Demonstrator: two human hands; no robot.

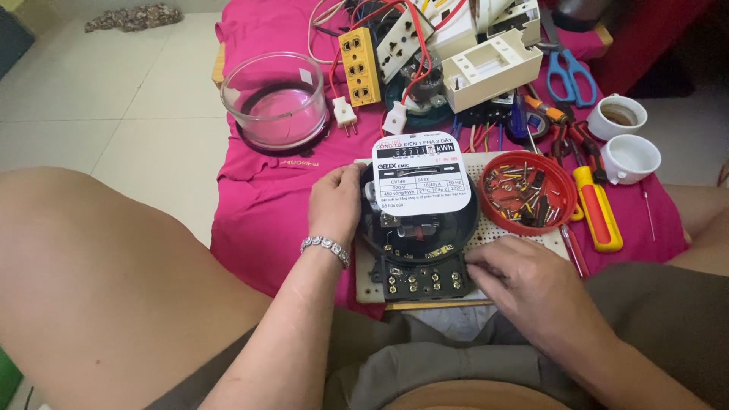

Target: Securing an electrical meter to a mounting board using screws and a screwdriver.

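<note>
An opened electricity meter (419, 220), a round black housing with its white dial plate on top and its terminal block toward the person, lies on a perforated white board (486, 163) on the worktop (258, 182), which is draped in pink cloth. It sits right in front of the person, between the knees, probably so both hands can reach it without stretching. The left hand (334, 203), with a bracelet on the wrist, is cupped against the left rim of the housing, fingers curled round it, apparently to steady it. The right hand (524, 285) rests beside the terminal block at the lower right with its fingers bent down onto the board's edge; whether they pinch anything small cannot be told.

Just right of the meter stands one red bowl (528, 188) full of small screws and parts, kept within easy reach of the right hand. Beside it lies one yellow-and-red screwdriver (598, 209), and beyond that two white cups (623, 137), set well clear of the work. One pair of blue-handled scissors (569, 76) lies farther back. To the left, apart from the meter, one clear glass cover (276, 99) sits mouth-up on a dark ring. Behind it lies one yellow socket strip (358, 64) with two white plugs near its end, among red and white wires and a cream plastic housing (492, 70).
</note>
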